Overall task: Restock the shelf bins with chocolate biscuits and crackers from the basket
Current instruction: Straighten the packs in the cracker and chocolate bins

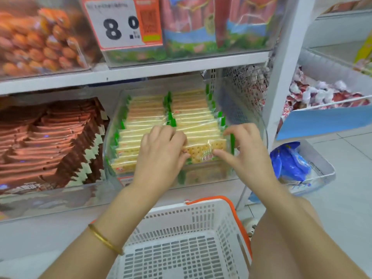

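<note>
Holding one cracker packet upright at the front of the right-hand row: left hand curls its fingers over the left edge, right hand pinches the right edge. Location: clear shelf bin, two rows of green-edged crackers, beside the chocolate biscuits. White basket, orange handle, sits below the shelf.

Glossy clear-plastic cracker packets, perforated-plastic basket

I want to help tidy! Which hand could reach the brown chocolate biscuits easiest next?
Probably the left hand. The chocolate biscuits sit just left of the cracker pack that both hands hold, and the right hand is on the pack's far side.
</note>
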A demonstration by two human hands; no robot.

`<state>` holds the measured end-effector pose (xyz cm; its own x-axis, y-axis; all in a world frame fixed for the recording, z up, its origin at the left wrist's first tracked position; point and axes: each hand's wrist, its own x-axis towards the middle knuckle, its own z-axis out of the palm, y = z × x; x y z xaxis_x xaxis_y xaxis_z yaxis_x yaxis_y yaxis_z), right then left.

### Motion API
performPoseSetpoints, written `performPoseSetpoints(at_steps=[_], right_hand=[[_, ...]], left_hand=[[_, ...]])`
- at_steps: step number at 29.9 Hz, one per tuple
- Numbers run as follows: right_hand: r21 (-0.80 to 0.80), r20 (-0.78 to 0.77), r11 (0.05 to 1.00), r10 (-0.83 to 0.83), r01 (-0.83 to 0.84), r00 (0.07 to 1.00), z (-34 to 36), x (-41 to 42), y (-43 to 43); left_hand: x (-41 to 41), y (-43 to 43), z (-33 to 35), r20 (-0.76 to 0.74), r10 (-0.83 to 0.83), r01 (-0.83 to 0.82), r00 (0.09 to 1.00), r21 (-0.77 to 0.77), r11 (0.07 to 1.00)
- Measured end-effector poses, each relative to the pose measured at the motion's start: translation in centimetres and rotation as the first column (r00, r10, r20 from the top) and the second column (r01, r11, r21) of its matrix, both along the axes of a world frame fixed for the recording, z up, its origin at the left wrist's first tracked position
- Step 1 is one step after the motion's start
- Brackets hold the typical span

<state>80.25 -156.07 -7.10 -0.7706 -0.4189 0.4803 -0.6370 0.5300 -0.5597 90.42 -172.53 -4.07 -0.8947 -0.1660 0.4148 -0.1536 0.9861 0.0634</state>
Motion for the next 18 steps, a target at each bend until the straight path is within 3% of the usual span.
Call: performPoseSetpoints(at_steps=[4, 7, 9, 13, 18], right_hand=[[0.087, 0.047, 0.996, 0.032, -0.036, 0.998, -0.3, 0.0, 0.7], [-0.063, 0.115, 0.998, 0.033, -0.026, 0.993, 1.3, -0.7, 0.6], [-0.107, 0.162, 0.994, -0.006, 0.023, 0.987, 2.3, -1.6, -0.6], [-0.033, 0.530, 0.999, 0.035, -0.021, 0.847, 3.0, -3.5, -3.5], [-0.088, 0.600, 0.993, 0.112, -0.073, 0.792, 2.1, -3.6, -3.2]], left_hand=[[0.3, -0.4, -0.3, 0.024, -0.063, 0.063, 0.998, -0.019, 0.998], [-0.7, -0.8, 1.1, 0.006, -0.062, 0.061, 0.998, 0.172, 0.983], [-2.4, -1.1, 1.6, 0.100, -0.041, 0.022, 0.994, 0.181, 0.983], [-5.2, -1.6, 1.3, 0.426, -0.001, -0.039, 0.905, 0.085, 0.996], [-4.7, -1.6, 1.3, 0.494, -0.001, -0.035, 0.869, 0.064, 0.997]])
